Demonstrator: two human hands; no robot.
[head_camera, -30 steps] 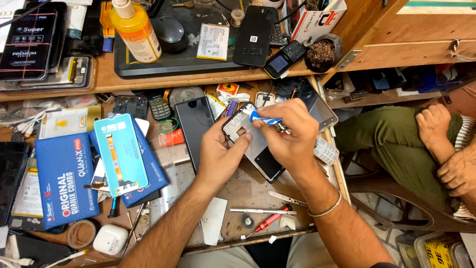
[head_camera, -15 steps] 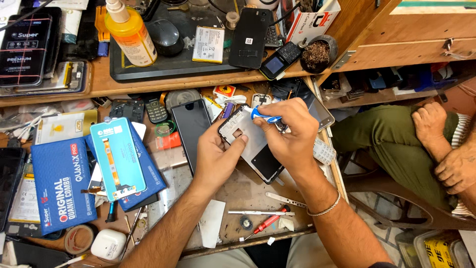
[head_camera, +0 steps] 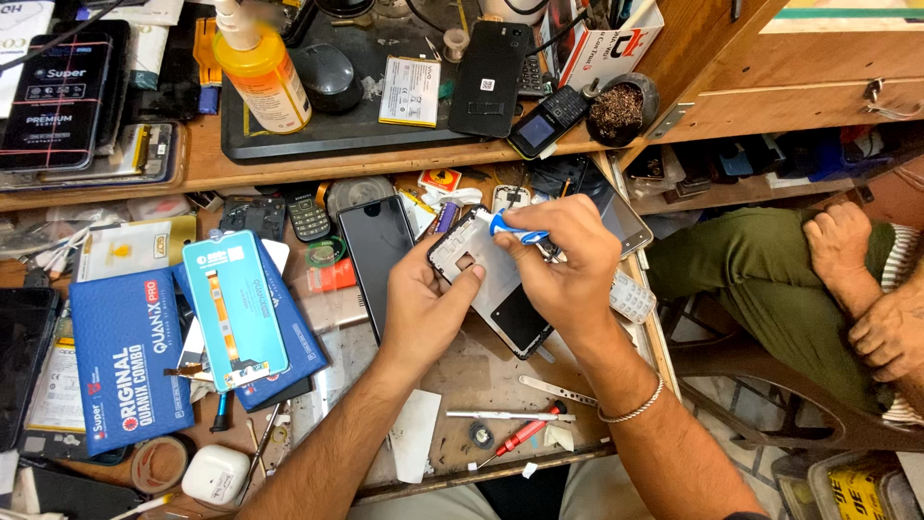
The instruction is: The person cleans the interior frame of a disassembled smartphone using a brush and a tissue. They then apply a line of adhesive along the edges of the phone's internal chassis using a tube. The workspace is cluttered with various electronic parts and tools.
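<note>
My left hand (head_camera: 423, 303) holds a phone frame (head_camera: 491, 289), a grey plate with a black lower part, by its left edge over the cluttered workbench. My right hand (head_camera: 563, 260) grips a small blue-and-white tool (head_camera: 510, 229) and presses its tip onto the top of the frame. A dark phone (head_camera: 377, 252) lies face up just left of my left hand. Both forearms reach in from the bottom of the view.
Blue flat boxes (head_camera: 130, 361) lie at the left. A yellow pump bottle (head_camera: 260, 77) and a black phone (head_camera: 491, 65) sit on the upper shelf. A red screwdriver (head_camera: 520, 435) and tweezers (head_camera: 553, 388) lie near the bench edge. Another person's legs and hands (head_camera: 866, 289) are at the right.
My hands and the phone frame stay almost in place; the view has shifted slightly. The tool tip remains at the top of the frame.
</note>
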